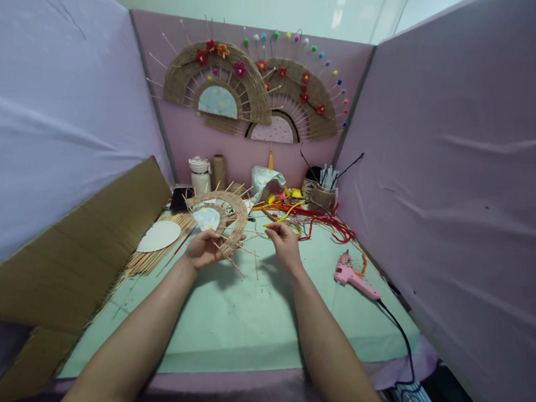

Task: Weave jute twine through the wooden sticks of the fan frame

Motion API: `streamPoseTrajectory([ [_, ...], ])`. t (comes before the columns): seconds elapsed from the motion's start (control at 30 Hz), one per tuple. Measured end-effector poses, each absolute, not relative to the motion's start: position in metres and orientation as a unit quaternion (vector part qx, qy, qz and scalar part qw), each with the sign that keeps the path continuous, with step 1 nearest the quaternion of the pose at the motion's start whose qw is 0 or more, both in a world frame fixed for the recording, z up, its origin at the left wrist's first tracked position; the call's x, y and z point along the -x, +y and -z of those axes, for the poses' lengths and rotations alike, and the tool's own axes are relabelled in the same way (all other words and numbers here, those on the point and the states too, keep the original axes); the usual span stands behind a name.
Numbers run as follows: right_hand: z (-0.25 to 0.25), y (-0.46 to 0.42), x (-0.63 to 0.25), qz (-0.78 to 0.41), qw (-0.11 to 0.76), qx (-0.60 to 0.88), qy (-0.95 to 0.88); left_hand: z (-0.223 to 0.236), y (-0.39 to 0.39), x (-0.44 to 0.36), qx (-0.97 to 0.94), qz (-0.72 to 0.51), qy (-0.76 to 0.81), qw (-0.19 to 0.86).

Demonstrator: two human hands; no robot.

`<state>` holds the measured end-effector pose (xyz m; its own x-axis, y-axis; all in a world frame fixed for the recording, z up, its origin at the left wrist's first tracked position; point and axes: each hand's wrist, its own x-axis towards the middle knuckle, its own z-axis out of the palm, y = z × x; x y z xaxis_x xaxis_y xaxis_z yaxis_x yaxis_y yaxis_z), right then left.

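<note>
My left hand (202,251) is closed around the lower edge of a small fan-shaped craft piece (238,219), tilted above the table. Woven brown twine forms its arch, thin wooden sticks poke out all round, and a pale floral half-disc (207,217) fills its centre. To the right of it, my right hand (284,242) is raised with thumb and fingertips pinched together. One thin stick of the piece points toward those fingertips; what they pinch is too small to make out. Beneath the piece, a loose stick (257,265) lies on the green tablecloth (236,327).
On the right rests a pink glue gun (356,282) with a black cord. Red and yellow pipe cleaners (322,220) lie behind my right hand. At left are a white oval (159,236), bundled sticks (142,264) and a cardboard sheet (61,272). Two finished fans (176,75) hang at the back.
</note>
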<state>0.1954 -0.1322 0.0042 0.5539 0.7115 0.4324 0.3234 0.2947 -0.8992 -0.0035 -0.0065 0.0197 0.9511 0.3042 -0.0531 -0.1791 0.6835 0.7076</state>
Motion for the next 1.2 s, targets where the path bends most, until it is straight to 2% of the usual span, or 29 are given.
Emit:
streamPoseTrajectory([
  [0.3, -0.016, -0.139, -0.198, -0.103, 0.668, 0.571, -0.466, -0.017, 0.006, 0.012, -0.400, -0.155, 0.072, 0.900],
  [0.63, -0.019, -0.141, -0.194, -0.074, 0.686, 0.556, -0.464, -0.007, 0.008, 0.013, -0.472, -0.032, 0.076, 0.878],
  [1.1, -0.011, -0.138, -0.195, -0.074, 0.665, 0.543, -0.508, -0.011, 0.007, 0.018, -0.460, -0.107, 0.036, 0.881],
  [1.2, -0.009, -0.137, -0.196, -0.044, 0.643, 0.549, -0.532, -0.013, -0.002, 0.015, -0.467, -0.057, 0.020, 0.882],
])
